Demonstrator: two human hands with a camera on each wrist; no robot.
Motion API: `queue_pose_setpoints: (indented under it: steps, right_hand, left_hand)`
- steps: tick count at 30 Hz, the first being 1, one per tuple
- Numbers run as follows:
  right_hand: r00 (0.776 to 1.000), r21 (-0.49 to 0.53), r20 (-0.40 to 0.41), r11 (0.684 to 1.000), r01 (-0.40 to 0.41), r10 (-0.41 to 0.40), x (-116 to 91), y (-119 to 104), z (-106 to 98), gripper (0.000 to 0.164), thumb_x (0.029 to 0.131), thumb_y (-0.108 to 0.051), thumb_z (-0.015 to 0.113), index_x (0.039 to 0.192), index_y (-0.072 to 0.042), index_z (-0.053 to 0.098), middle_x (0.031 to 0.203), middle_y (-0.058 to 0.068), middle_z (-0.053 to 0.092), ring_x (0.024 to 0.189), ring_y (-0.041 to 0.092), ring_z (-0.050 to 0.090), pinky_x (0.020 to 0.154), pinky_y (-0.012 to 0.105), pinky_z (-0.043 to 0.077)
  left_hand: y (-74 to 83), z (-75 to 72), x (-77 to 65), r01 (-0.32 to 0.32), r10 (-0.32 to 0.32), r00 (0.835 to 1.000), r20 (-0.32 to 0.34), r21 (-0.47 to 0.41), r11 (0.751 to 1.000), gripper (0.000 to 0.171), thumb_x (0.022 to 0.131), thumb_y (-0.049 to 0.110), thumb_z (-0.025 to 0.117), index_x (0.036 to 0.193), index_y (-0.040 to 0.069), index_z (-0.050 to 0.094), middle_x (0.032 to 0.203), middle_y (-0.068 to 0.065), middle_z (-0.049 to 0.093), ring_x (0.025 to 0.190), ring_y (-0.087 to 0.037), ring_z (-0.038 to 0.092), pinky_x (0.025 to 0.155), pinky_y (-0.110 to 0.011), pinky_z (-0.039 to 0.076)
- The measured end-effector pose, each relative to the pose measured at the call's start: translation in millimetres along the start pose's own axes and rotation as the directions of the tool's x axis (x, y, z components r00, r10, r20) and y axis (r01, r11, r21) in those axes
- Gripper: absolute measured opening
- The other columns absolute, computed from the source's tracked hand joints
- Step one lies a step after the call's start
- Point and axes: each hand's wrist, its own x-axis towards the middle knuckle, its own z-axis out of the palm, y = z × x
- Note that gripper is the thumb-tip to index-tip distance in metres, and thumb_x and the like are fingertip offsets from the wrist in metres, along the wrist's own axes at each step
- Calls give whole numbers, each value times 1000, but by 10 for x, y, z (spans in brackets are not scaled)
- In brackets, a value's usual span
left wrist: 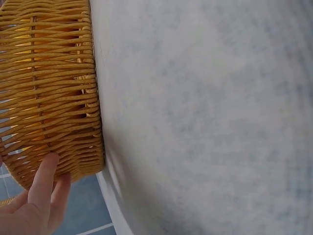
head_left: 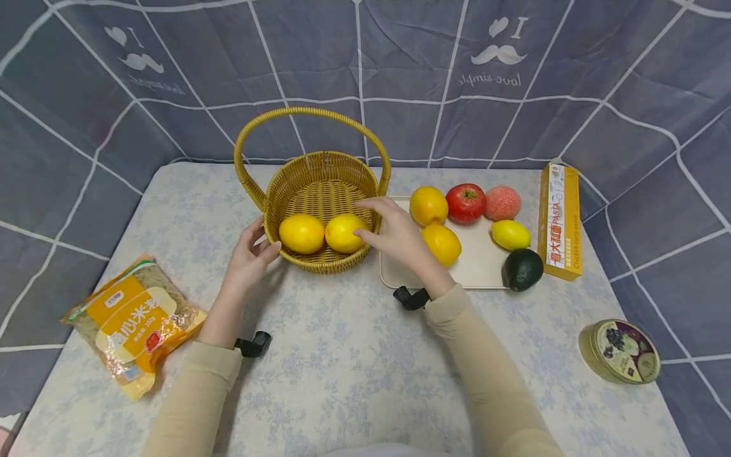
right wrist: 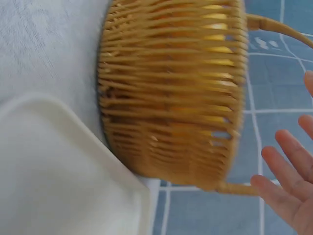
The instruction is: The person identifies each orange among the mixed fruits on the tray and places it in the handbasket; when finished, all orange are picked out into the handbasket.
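On my feed I had the left hand (head_left: 248, 255) gripping the wicker basket (head_left: 325, 265) at its near-left side, thumb up at the rim. The right hand (head_left: 400, 236) was loose, fingers spread over the right edge; couldn't tell if its thumb touched the right lemon (head_left: 344, 233). That one sat inside beside the left lemon (head_left: 301, 233), white tray (head_left: 480, 273) just outside.

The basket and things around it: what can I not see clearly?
- Two yellow fruits inside: mostly hidden by the basket, left wrist view.
- Left hand: cut off by that view's lower-left corner.
- Right hand: cut off by right edge, right wrist view.
- Round container fine print: too small, head view.
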Motion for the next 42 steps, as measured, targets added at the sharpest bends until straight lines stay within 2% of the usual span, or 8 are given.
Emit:
queue_pose_setpoints:
  steps: [4,8,16,20,25,34,42]
  right_hand:
    - [999,33,-33,999,-21,22,-112,9,-161,49,85,-34,68,130,-17,55,133,0,51,128,19,42,110,42,33]
    - [997,76,-55,996,-51,55,-234,100,-295,50,85,-34,69,130,-16,55,133,-1,52,127,17,44,108,39,37]
    - [978,207,-105,966,-158,182,-526,373,-549,47,86,-29,68,128,-12,56,128,6,56,121,24,50,107,40,39]
    - [969,234,-125,956,-178,211,-649,517,-641,49,86,-27,68,128,-7,54,130,9,54,123,28,47,109,42,36]
    - [958,254,-136,943,-214,254,-740,648,-688,56,85,-28,69,132,-5,48,131,11,53,124,26,46,110,43,34]
    - [936,185,-73,927,-327,344,-781,818,-682,63,83,-38,70,135,-8,48,136,11,49,127,29,42,107,50,35]
    - [907,121,22,899,-421,422,-792,963,-654,78,81,-45,70,142,-9,37,143,14,40,129,33,39,106,50,37]
  left_hand:
    - [-6,1,10,-13,13,1000,8,-3,1000,71,97,11,50,152,20,6,155,-8,15,138,-26,29,103,-32,42]
    - [-65,-1,49,-24,24,1000,7,-2,1000,71,97,12,50,152,22,6,156,-7,15,138,-25,29,104,-35,41]
    - [-118,9,69,-47,47,999,-1,28,999,71,97,18,52,152,25,8,155,-7,16,138,-24,30,105,-38,40]
    - [-121,8,66,-48,48,999,0,33,998,71,97,19,52,152,26,8,155,-7,16,138,-24,30,105,-37,41]
    - [-122,-9,60,-38,39,999,-4,28,999,71,97,19,52,152,25,8,156,-8,16,138,-24,29,105,-37,41]
    - [-122,-23,49,-31,31,999,-10,23,999,72,96,20,52,152,24,6,156,-8,15,139,-24,28,105,-38,40]
    - [-123,-14,62,-31,32,999,-15,32,999,72,96,19,52,152,24,7,155,-8,17,138,-24,29,103,-35,42]
